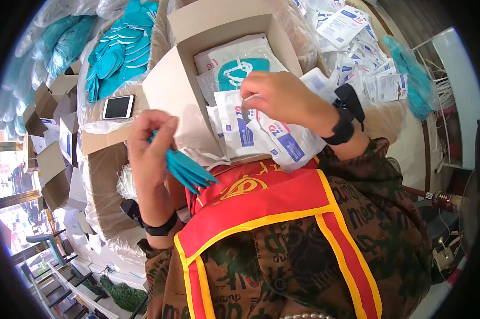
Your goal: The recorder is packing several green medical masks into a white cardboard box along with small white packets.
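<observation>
Teal cloth masks (pixel 189 169), folded flat into a thin stack, sit pinched in the left hand (pixel 150 149), whose fingers (pixel 163 133) are closed together on the upper end of the stack while the lower end fans out toward the person's red and yellow sash (pixel 261 204). The stack looks light and limp; it should bend and slip apart if held loosely, so a firm pinch across the whole bundle near one end, as now, seems the safest hold.

To the right and a little farther off, the right hand (pixel 280 98) has its fingertips closed on the top edge of a white paper pouch (pixel 240 127) with blue print, one of several leaning out of an open cardboard box (pixel 170 90). Such a pouch is probably thin, smooth and a bit slippery, easily creased, best taken by its edge or corner between thumb and forefinger. A black strap (pixel 346 119) wraps the right wrist.

Farther left, a heap of more teal masks (pixel 120 53) lies in clear plastic, and a phone (pixel 118 107) rests beside it on the surface. More white pouches (pixel 357 48) are scattered at far right, and small folded cartons (pixel 51 133) pile up at the left.
</observation>
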`<state>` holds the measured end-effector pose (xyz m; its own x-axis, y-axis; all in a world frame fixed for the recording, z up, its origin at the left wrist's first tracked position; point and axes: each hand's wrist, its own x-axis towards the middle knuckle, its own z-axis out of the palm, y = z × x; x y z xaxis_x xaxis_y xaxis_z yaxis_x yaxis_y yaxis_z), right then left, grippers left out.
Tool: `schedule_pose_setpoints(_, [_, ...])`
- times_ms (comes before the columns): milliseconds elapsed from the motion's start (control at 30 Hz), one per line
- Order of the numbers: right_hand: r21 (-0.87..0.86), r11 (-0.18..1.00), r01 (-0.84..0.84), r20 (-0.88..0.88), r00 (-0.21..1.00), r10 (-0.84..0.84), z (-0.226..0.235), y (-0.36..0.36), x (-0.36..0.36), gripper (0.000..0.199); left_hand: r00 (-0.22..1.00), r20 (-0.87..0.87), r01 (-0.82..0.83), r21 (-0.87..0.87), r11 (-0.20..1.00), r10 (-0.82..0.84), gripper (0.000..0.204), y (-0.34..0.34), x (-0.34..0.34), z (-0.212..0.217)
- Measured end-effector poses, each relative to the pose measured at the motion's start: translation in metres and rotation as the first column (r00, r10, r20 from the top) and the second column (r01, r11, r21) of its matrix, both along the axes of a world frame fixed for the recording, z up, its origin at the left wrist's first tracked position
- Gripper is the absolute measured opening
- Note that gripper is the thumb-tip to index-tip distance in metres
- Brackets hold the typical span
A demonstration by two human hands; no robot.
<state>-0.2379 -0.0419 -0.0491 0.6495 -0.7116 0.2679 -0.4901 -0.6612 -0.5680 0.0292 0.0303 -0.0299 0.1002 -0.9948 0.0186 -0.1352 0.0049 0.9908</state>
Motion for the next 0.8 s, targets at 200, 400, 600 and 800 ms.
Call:
schedule_pose_setpoints(200, [0.037, 0.997, -0.061, 0.195, 0.979, 0.053, 0.040, 0.011, -0.017, 0.011, 0.982, 0.094, 0.159, 0.040, 0.987, -0.162, 0.022, -0.012, -0.036, 0.004])
schedule_pose_setpoints(400, [0.033, 0.999, -0.020, 0.206, 0.979, 0.013, 0.042, 0.016, -0.016, 0.016, 0.945, 0.188, 0.294, -0.119, 0.948, -0.269, 0.009, -0.013, -0.055, 0.015])
schedule_pose_setpoints(600, [-0.186, 0.976, -0.113, 0.019, 0.993, 0.118, 0.051, 0.027, -0.002, 0.010, 0.984, 0.078, 0.166, -0.082, 0.983, -0.159, 0.009, -0.007, -0.061, 0.009])
schedule_pose_setpoints(800, [-0.364, 0.916, -0.166, -0.079, 0.986, 0.147, 0.063, 0.043, 0.005, 0.006, 0.958, -0.267, 0.128, 0.079, 0.989, -0.103, 0.013, -0.006, -0.061, 0.004])
